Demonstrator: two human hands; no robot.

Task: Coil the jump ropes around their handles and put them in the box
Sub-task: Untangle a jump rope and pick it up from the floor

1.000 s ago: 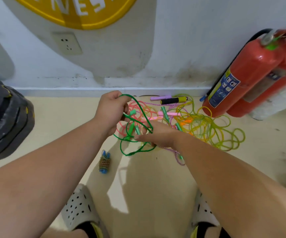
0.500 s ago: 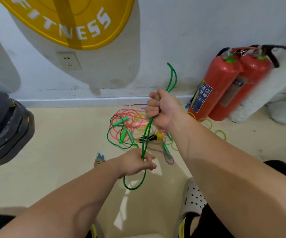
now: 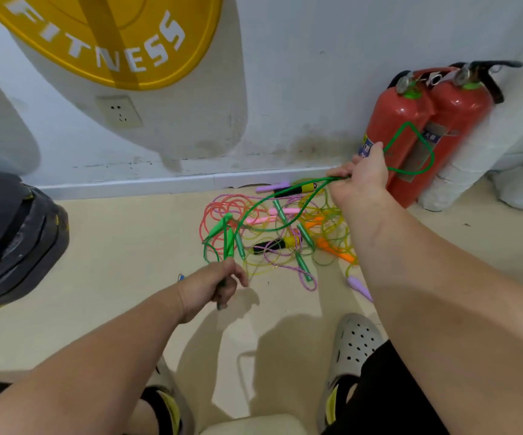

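Observation:
A tangle of jump ropes [image 3: 272,233] in pink, yellow, purple and orange lies on the beige floor near the wall. My right hand [image 3: 362,180] is raised to the right and grips the green rope [image 3: 255,211], whose loop [image 3: 417,152] hangs past the hand in front of the extinguishers. My left hand [image 3: 214,285] is low, in front of the pile, and its fingers curl round the green rope's lower end. Two green handles [image 3: 225,233] lie at the pile's left edge. A coiled blue-handled rope [image 3: 180,276] peeks out behind my left wrist. No box is in view.
Two red fire extinguishers [image 3: 417,133] stand against the wall at the right. A dark grey padded object [image 3: 12,240] sits at the left. A wall socket [image 3: 118,111] is above the skirting. My feet in grey perforated clogs [image 3: 355,340] are at the bottom.
My right hand has swung right and up toward the extinguishers, drawing the green rope out of the pile. My left hand stays low on the rope's other end.

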